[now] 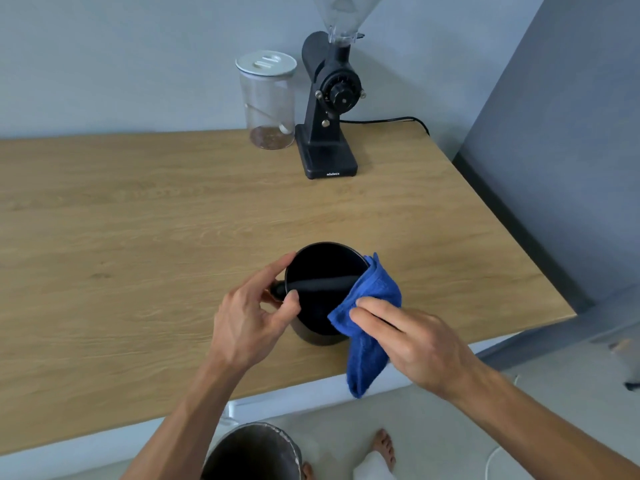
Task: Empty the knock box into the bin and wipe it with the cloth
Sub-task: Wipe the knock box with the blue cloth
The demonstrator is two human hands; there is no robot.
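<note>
The black round knock box (323,265) stands upright on the wooden counter near its front edge, a dark bar across its opening. My left hand (252,317) grips its left rim, thumb over the edge. My right hand (415,341) holds a blue cloth (367,327) pressed against the box's right rim; part of the cloth hangs down over the counter's edge. A round metal bin (252,452) stands on the floor below the counter, between my arms; its inside looks dark.
A black coffee grinder (329,109) with a clear hopper and a clear jar (268,102) with a white lid stand at the back of the counter (138,237). The grinder's cable runs right. A grey wall panel rises at the right. A bare foot (384,448) shows on the floor.
</note>
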